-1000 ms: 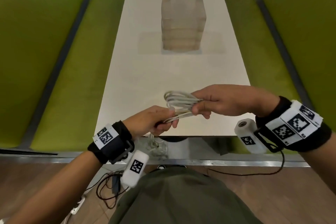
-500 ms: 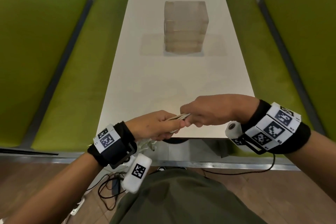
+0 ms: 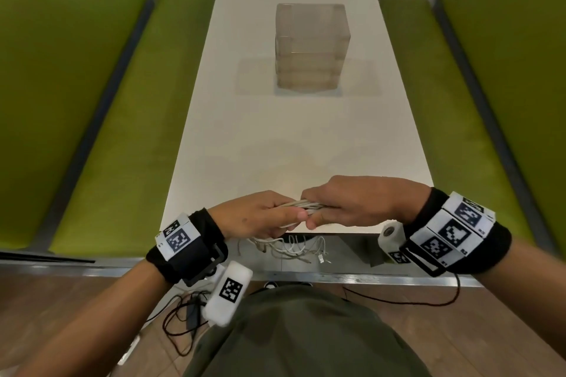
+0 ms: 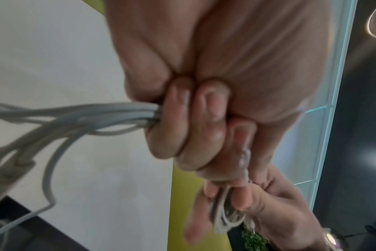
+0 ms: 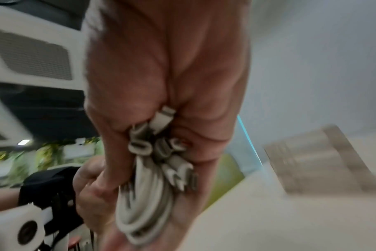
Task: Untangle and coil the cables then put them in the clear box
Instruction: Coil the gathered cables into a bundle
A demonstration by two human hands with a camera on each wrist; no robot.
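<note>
Together, left hand (image 3: 260, 214), right hand (image 3: 352, 203), gripping cables (image 3: 301, 204)

Smooth matt white table (image 3: 294, 131), clear plastic box (image 3: 312, 46) with hazy, see-through walls, white cables (image 5: 144, 200) in smooth rubbery sheathing, green cloth-covered benches (image 3: 116, 138), brown wood-look floor (image 3: 76, 300), brushed metal floor strip (image 3: 352, 277)

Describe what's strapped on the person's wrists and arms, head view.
Bare forearms, no sleeves. Each wrist has a black band with white blocks printed with black square-code markers. A white camera pod hangs under each wrist, also marker-tagged: a long one on the left, a round-lensed one on the right. A thin dark cable trails from the right band.
</note>
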